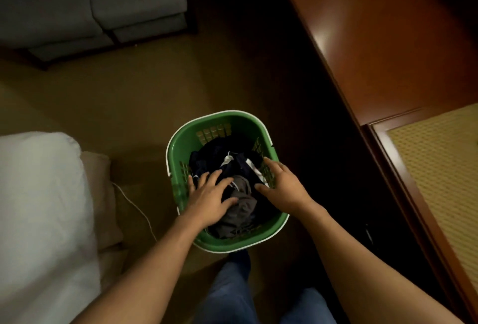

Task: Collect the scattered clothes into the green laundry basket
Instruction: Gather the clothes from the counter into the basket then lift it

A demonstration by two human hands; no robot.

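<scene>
The green laundry basket [181,148] is sitting on the floor, dark clothes [232,168] piled inside. The left hand [210,198] is pressing flat, fingers spread; the right hand [280,182] is hovering open by the rim. Uneven pushing risks tipping the basket, spilling garments.

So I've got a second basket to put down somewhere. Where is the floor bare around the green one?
Bare carpet lies between the green basket, the grey sofa and the white bedding. It is crowded by the wooden furniture on the other side. The basket holds dark clothes, with the left hand and right hand over them.
</scene>
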